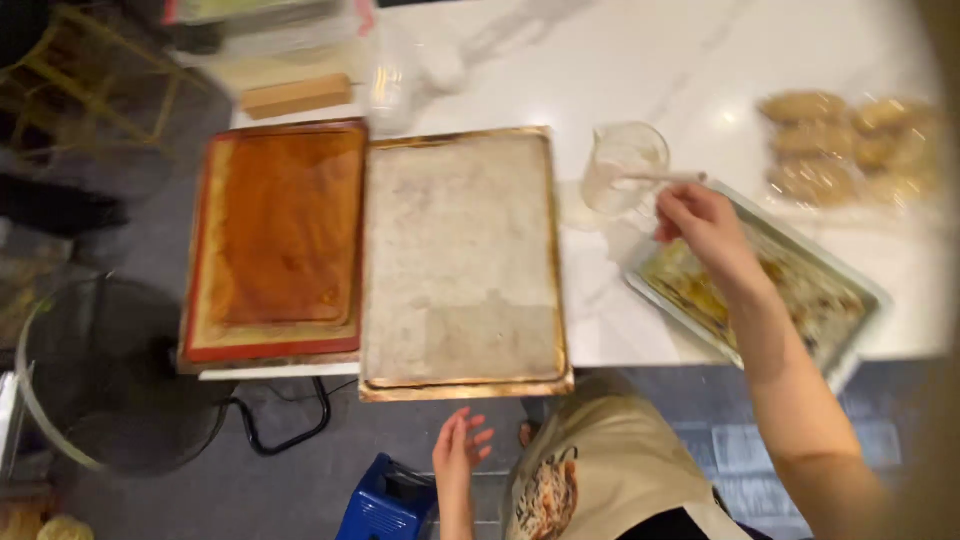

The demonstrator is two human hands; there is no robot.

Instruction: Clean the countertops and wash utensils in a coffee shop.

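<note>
My right hand (703, 225) is closed on the pale handle of a brush (660, 178) whose end sits in a clear glass measuring cup (622, 165) on the white marble counter. Just below that hand lies a white rectangular tray (860, 285) smeared with yellow and brown residue. My left hand (459, 445) hangs below the counter edge, fingers spread, holding nothing. A gold-rimmed baking sheet (462, 258) with a pale floury surface lies in the middle. To its left is a brown sheet cake on a red-edged mat (277, 235).
Several pale bread rolls (850, 145) sit in clear wrap at the far right. A wooden block (296, 96) lies at the back left. Beside the counter stand a round wire-mesh fan (100, 375) with a black cable and a blue object (385, 500) on the floor.
</note>
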